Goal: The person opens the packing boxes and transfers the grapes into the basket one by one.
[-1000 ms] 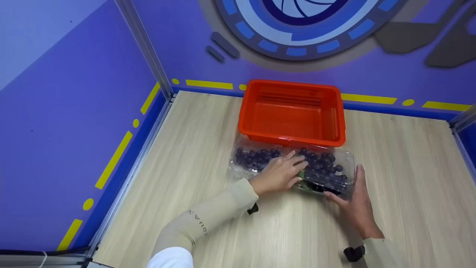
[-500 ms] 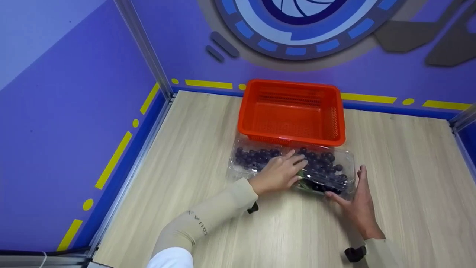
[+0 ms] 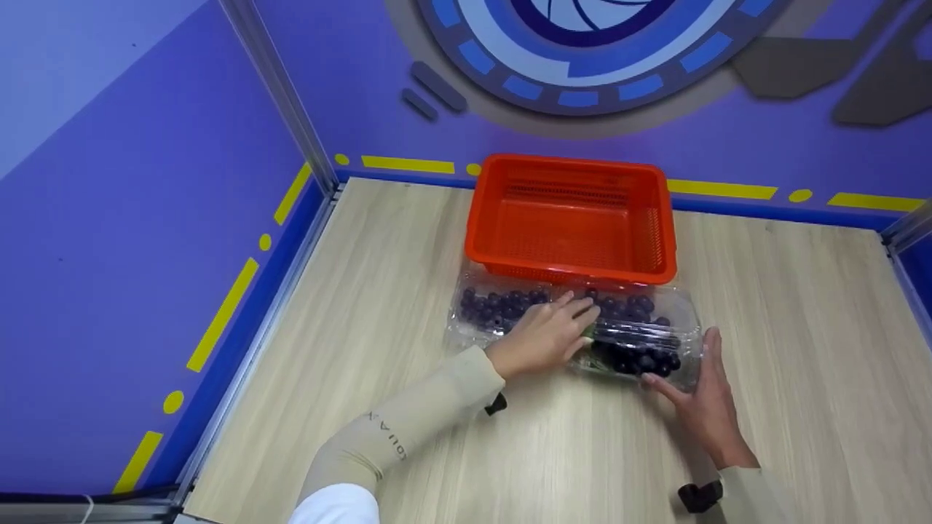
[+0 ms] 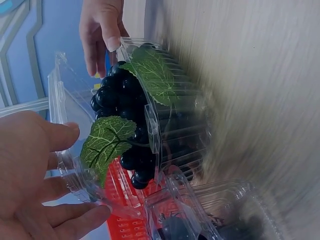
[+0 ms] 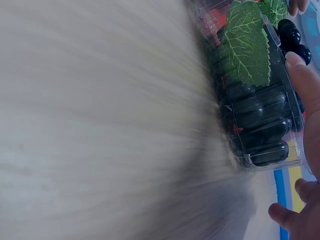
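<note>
- So, furthest left is a beige sleeve (image 3: 415,415) over the table (image 3: 291,364).
- Next, the left box (image 3: 472,336): clear plastic, dark grapes (image 3: 502,307) inside, just beside the other box.
- Left hand (image 3: 545,339) has the lid (image 3: 633,332) of the right box (image 4: 192,125) between thumb and fingers, with that lid tilted up on the near side.
- Basket (image 3: 571,225) is red and sits behind both boxes, near the back wall (image 3: 364,109).
- Right box is on the table just in front of the basket. Its dark bunch (image 3: 637,358) shows in the gap under the lid, and a green leaf (image 4: 109,142) pokes out.
- Right hand (image 3: 705,407) is spread wide at the right end, thumb on the near rim, fingers pretty straight. Can't tell if those fingers touch the plastic.
</note>
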Demonstrator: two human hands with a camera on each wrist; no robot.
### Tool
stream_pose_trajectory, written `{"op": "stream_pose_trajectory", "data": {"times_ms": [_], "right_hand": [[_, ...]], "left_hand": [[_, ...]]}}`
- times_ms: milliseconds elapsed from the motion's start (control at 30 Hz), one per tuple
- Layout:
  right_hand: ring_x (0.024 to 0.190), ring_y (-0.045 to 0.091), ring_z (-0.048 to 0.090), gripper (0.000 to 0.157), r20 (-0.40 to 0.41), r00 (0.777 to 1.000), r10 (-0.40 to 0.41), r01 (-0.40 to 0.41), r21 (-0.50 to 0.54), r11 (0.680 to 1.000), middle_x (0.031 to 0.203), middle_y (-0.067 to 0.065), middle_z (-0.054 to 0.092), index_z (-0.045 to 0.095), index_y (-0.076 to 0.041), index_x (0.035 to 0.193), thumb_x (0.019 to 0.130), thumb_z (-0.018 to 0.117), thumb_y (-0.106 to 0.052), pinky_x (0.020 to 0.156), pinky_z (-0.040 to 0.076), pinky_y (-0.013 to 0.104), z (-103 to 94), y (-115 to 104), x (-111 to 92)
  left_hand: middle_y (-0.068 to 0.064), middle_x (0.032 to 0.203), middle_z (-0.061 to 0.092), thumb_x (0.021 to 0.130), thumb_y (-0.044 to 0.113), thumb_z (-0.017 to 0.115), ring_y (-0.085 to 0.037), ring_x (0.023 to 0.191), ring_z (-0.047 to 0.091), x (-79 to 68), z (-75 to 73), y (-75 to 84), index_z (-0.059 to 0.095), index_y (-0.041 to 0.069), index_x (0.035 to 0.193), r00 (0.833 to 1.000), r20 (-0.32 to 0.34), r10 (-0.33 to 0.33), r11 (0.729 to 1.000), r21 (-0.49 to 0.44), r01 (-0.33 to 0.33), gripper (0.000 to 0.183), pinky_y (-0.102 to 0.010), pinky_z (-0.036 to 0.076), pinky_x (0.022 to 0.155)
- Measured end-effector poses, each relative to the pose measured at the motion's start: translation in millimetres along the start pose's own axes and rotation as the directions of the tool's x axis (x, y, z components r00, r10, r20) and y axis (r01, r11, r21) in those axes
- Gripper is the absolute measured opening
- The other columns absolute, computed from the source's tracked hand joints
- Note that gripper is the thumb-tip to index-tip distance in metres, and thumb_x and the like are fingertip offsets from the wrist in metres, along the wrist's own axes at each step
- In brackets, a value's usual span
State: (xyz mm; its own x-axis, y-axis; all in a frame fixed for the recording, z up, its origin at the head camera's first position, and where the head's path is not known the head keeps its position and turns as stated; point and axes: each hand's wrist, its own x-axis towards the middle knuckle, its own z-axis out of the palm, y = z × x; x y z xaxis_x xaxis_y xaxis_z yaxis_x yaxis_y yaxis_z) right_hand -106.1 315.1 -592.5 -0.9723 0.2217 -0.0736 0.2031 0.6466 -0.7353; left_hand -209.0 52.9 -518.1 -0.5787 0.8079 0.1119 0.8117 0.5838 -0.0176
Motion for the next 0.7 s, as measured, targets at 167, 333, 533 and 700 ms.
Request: {"op": "stream_pose_trajectory", "data": {"times_ms": [167, 333, 533, 700], "right_hand": [[0.148, 0.043, 0.009, 0.111, 0.013, 1.0, -0.026, 0.026, -0.045, 0.999, 0.163, 0.015, 0.001, -0.004, -0.021, 0.156, 0.081, 0.068, -0.058, 0.114, 0.017, 0.063, -0.4, -0.2, 0.4], [0.147, 0.045, 0.011, 0.106, 0.017, 1.0, -0.026, 0.027, -0.049, 0.998, 0.162, 0.019, 0.005, 0.002, -0.017, 0.156, 0.082, 0.067, -0.056, 0.113, 0.018, 0.064, -1.1, 0.5, 0.7], [0.145, 0.047, 0.016, 0.106, 0.023, 0.999, -0.043, 0.044, -0.035, 0.998, 0.161, 0.021, 0.01, -0.004, -0.026, 0.155, 0.083, 0.068, -0.054, 0.11, 0.022, 0.065, -1.9, 1.6, -0.4], [0.144, 0.048, 0.018, 0.11, 0.028, 0.998, -0.049, 0.051, -0.041, 0.998, 0.159, 0.023, 0.014, -0.005, -0.026, 0.155, 0.08, 0.07, -0.055, 0.109, 0.025, 0.065, -3.5, 1.7, -0.4]], "left_hand": [[-0.005, 0.148, 0.047, 0.1, 0.04, 0.047, -0.028, 0.135, 0.048, 0.8, -2.0, 0.7, 0.043, 0.015, 0.146, 1.0, 0.012, -0.013, 1.0, 0.001, 0.013, 0.052, -0.034, 0.045, 0.103], [-0.003, 0.148, 0.048, 0.1, 0.041, 0.047, -0.027, 0.135, 0.048, 1.7, -2.4, 0.5, 0.044, 0.015, 0.146, 1.0, 0.006, -0.021, 1.0, 0.001, 0.021, 0.052, -0.032, 0.046, 0.102], [-0.004, 0.147, 0.049, 0.1, 0.041, 0.047, -0.026, 0.133, 0.05, 3.7, -2.8, -0.3, 0.045, 0.015, 0.145, 1.0, -0.002, -0.021, 1.0, 0.008, 0.021, 0.051, -0.032, 0.047, 0.101], [-0.004, 0.145, 0.052, 0.1, 0.041, 0.047, -0.025, 0.13, 0.053, 5.9, -3.8, -1.5, 0.047, 0.014, 0.143, 1.0, -0.027, -0.011, 1.0, 0.026, 0.011, 0.051, -0.032, 0.047, 0.1]]}}
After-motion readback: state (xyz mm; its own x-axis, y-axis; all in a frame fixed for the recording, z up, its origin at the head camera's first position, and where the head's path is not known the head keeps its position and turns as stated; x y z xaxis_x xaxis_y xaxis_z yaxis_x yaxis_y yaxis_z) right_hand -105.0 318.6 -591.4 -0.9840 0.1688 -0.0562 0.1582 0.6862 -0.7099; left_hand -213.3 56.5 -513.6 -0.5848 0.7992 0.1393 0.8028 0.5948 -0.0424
